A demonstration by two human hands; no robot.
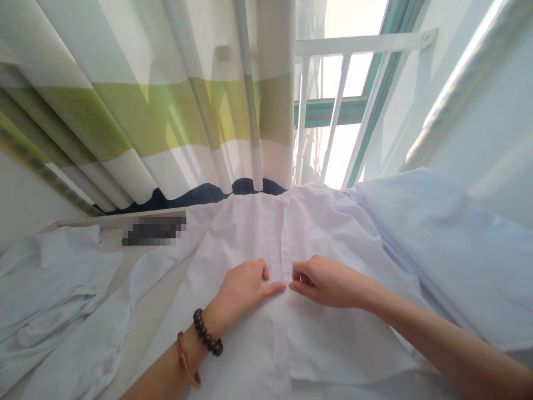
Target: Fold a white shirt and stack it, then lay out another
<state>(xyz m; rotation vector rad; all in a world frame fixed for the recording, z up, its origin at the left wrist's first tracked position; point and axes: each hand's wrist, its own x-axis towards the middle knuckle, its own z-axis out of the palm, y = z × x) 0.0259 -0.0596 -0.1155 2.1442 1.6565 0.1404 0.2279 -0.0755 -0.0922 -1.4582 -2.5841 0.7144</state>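
A white coat point(241, 233) lies spread out in front of me, its front placket running away from me down the middle. My left hand point(250, 283) is at the placket, fingers curled and thumb stretched along the cloth. It wears a dark bead bracelet point(205, 333) and a reddish cord point(185, 361) on its wrist. Facing it, my right hand point(316, 280) pinches at the placket's edge, thumb and forefinger close to the left thumb. Whatever small part lies between the fingertips is too small to make out. A sleeve point(137, 283) of the coat stretches out to the left.
Another crumpled white garment point(54, 305) lies at the far left, and more white cloth point(458, 255) at the right. A blurred-out dark object point(154, 230) rests near the back edge. Behind hang a white and green curtain point(187, 111) and a white window railing point(341, 94).
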